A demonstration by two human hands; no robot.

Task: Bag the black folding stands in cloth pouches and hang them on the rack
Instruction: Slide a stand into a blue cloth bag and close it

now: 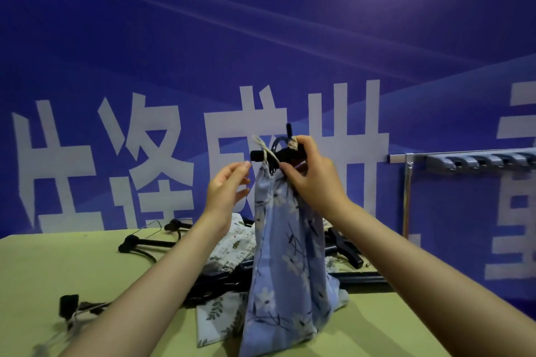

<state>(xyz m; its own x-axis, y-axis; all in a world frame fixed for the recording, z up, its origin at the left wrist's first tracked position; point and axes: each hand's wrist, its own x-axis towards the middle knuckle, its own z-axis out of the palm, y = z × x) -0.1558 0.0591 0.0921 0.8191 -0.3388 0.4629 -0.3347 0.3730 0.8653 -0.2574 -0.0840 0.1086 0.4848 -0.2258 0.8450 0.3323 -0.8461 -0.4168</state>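
A blue floral cloth pouch (285,264) hangs upright above the table, its mouth gathered. Black parts of a folding stand (259,155) stick out of the top. My right hand (314,175) grips the gathered neck and the stand's top, with a beige drawstring end at its fingers. My left hand (227,188) is just left of the pouch, fingers loosely curled by the other drawstring end (262,145); whether it pinches the cord is unclear. More black folding stands (145,243) lie on the table.
A yellow-green table (72,269) carries several other patterned pouches (232,243) and loose black stands (346,249). A grey rack with hooks (470,161) is mounted at the right on a metal post. A blue banner wall stands behind.
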